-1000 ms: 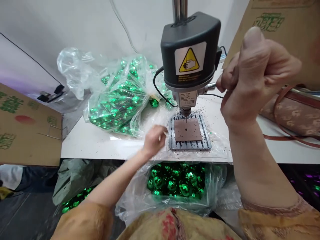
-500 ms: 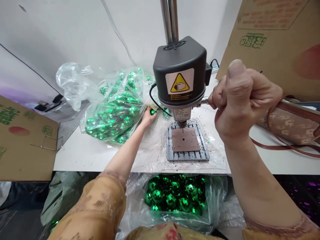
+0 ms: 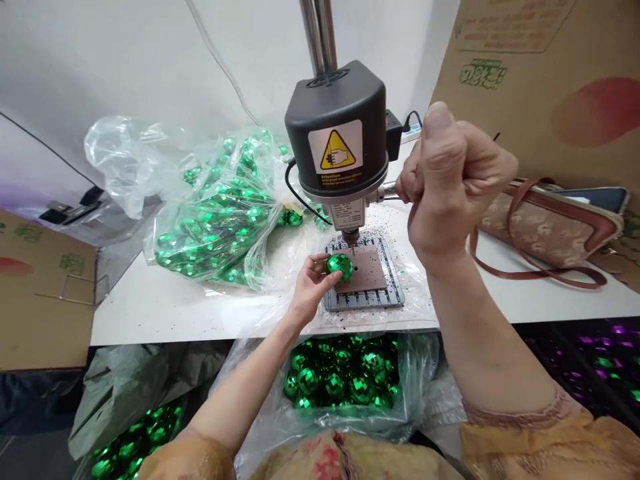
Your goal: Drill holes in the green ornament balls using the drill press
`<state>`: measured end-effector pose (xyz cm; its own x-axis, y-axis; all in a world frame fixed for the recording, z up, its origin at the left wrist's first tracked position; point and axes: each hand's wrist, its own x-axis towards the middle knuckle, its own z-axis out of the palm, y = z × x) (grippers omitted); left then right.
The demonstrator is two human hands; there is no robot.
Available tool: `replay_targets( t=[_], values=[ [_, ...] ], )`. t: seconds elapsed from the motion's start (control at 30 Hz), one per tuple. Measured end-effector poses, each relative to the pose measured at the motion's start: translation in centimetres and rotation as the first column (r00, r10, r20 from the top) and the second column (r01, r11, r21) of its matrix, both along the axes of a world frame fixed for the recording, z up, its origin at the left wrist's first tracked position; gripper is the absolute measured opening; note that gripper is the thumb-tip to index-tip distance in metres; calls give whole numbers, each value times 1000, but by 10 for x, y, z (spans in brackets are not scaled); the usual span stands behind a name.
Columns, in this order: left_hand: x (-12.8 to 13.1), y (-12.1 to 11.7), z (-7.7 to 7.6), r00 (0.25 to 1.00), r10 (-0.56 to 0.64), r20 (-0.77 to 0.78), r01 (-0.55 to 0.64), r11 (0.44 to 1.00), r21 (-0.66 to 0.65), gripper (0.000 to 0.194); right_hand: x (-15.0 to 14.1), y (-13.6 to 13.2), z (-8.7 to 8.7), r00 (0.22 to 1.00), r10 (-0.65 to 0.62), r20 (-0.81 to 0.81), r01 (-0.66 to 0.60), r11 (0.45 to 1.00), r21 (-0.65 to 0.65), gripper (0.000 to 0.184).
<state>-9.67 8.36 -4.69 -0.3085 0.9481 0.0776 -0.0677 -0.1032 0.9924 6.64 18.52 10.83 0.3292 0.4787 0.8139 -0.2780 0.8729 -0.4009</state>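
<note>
A shiny green faceted ball (image 3: 339, 267) is pinched in the fingers of my left hand (image 3: 316, 280), over the left part of the brown pad (image 3: 371, 272). The pad, with a small dark hole in it, rests on the slotted metal base (image 3: 364, 303) of a bench drill press (image 3: 336, 133). The drill bit and chuck (image 3: 351, 237) point down just right of and above the ball. My right hand (image 3: 453, 190) is closed in a fist around the drill press lever (image 3: 389, 191), at the machine's right side.
A clear plastic bag (image 3: 215, 227) of green balls lies on the table's left. Below the front edge, a plastic-lined container (image 3: 417, 393) holds more. Cardboard boxes (image 3: 47, 293) flank the table. A handbag (image 3: 560, 227) with a brown strap lies right. Dark shavings dot the tabletop.
My left hand has come from the plastic bag's opening to the drill base, bringing a green ball. My right hand stays on the lever. The view has shifted slightly.
</note>
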Motion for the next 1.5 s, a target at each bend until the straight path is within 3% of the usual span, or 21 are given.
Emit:
replay_targets(
  t=[0.13, 0.33, 0.83, 0.97, 1.13, 1.5],
  values=[
    [2, 20, -23, 989, 31, -145, -28, 999, 27, 67, 2, -2, -1, 1000, -7, 26, 8, 1000, -12, 63],
    [-3, 37, -32, 982, -39, -184, 46, 998, 36, 65, 3, -7, 2, 999, -9, 41, 12, 998, -69, 65],
    [12, 36, -22, 903, -28, -428, 71, 994, 85, 55, 3, -6, 0, 998, -18, 58, 20, 999, -38, 60],
    [24, 33, -26, 921, -24, -389, 74, 991, 114, 54, 3, -4, 0, 999, 52, -2, -51, 998, 34, 56],
    [31, 33, -32, 941, -18, -338, 54, 994, 99, 62, 2, -3, 1, 997, 73, -26, -72, 997, 30, 57],
    [28, 32, -33, 936, -35, -350, 69, 994, 85, 62, -2, -4, -29, 997, -18, -81, 22, 998, 53, 64]
  ],
)
